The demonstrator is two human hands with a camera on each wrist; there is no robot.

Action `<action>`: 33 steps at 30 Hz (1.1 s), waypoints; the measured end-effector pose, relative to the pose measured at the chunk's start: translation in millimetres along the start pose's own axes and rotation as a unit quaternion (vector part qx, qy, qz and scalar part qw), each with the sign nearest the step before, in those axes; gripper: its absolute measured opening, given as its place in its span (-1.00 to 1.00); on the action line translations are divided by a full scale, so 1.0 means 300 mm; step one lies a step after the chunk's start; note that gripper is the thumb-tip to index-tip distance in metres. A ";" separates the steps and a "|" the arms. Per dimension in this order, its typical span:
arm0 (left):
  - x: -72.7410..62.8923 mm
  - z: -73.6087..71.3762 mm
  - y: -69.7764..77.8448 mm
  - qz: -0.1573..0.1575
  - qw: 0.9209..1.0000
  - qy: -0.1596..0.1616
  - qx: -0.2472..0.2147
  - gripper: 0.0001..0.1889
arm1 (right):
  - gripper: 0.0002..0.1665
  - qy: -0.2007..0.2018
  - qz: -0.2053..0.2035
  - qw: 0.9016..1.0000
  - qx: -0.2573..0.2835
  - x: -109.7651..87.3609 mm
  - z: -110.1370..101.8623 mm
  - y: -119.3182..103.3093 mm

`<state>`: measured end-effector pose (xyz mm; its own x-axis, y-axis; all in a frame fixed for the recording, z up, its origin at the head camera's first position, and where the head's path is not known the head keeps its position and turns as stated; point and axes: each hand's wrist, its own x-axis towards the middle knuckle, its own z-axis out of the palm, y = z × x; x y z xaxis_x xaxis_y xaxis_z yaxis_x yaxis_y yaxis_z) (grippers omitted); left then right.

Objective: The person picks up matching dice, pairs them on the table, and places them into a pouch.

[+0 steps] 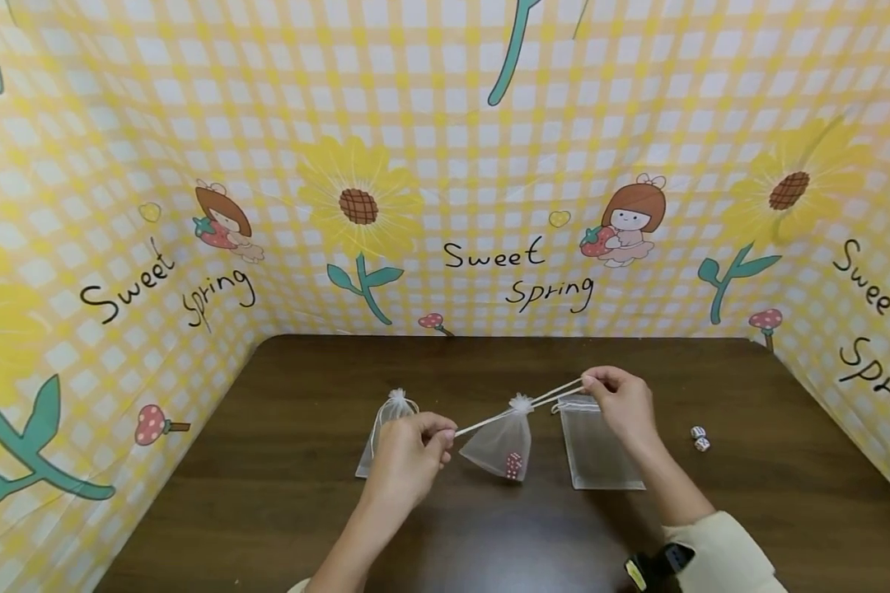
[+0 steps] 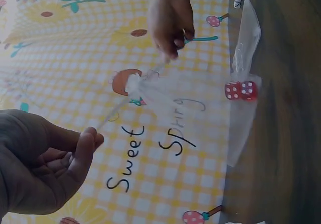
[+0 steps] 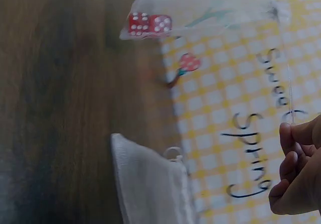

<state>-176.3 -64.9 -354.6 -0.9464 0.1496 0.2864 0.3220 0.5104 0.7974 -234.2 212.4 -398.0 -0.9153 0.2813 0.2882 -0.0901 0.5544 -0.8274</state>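
Note:
A sheer white organza drawstring bag point(image 1: 495, 441) hangs between the two hands, its neck gathered tight. Two red dice with white dots point(image 2: 241, 90) sit in its bottom corner. On the left side, my left hand point(image 1: 406, 461) pinches one end of the drawstring between thumb and index finger. The cord's opposite end is pinched by my right hand point(image 1: 626, 408), a little higher and to the right. Both cord ends are stretched taut, away from the neck. In the right wrist view the same red dice point(image 3: 150, 25) show through the mesh.
Partly behind the left hand lies another organza bag point(image 1: 396, 405), its neck gathered. A flat organza bag point(image 1: 601, 461) is under the right forearm. Two white dice point(image 1: 700, 438) rest farther right on the dark wooden table point(image 1: 282, 511). A yellow checked cloth point(image 1: 489, 189) encloses the back and sides.

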 end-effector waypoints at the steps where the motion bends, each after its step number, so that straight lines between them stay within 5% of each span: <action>1: 0.006 0.007 -0.003 -0.005 1.000 0.006 0.009 -0.94 | -0.82 -0.013 0.003 1.000 -0.007 0.014 0.014 0.005; 4: 0.033 0.029 -0.024 -0.012 0.999 0.031 0.033 -0.93 | -0.83 -0.022 0.002 0.999 -0.030 0.041 0.060 0.020; 7: 0.070 0.058 -0.057 -0.005 0.995 0.075 0.068 -0.92 | -0.89 0.015 -0.024 0.998 -0.058 0.052 0.099 0.029; 14: 0.144 0.150 -0.176 0.042 0.984 0.143 0.101 -0.91 | -0.93 0.042 -0.064 0.995 -0.068 0.009 0.155 0.015; 26: 0.192 0.264 -0.260 0.061 0.979 0.089 0.174 -0.93 | -0.94 -0.050 -0.093 0.991 -0.079 -0.061 0.239 0.027; 33: 0.196 0.285 -0.287 0.045 0.982 0.075 0.169 -0.91 | -0.92 -0.122 -0.079 0.987 -0.075 -0.067 0.258 0.037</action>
<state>-262.0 -27.5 -451.9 -0.8918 0.0932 0.4428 0.3523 0.7569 0.5504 -247.1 152.1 -450.3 -0.9635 -0.0047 0.2677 -0.1966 0.6912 -0.6954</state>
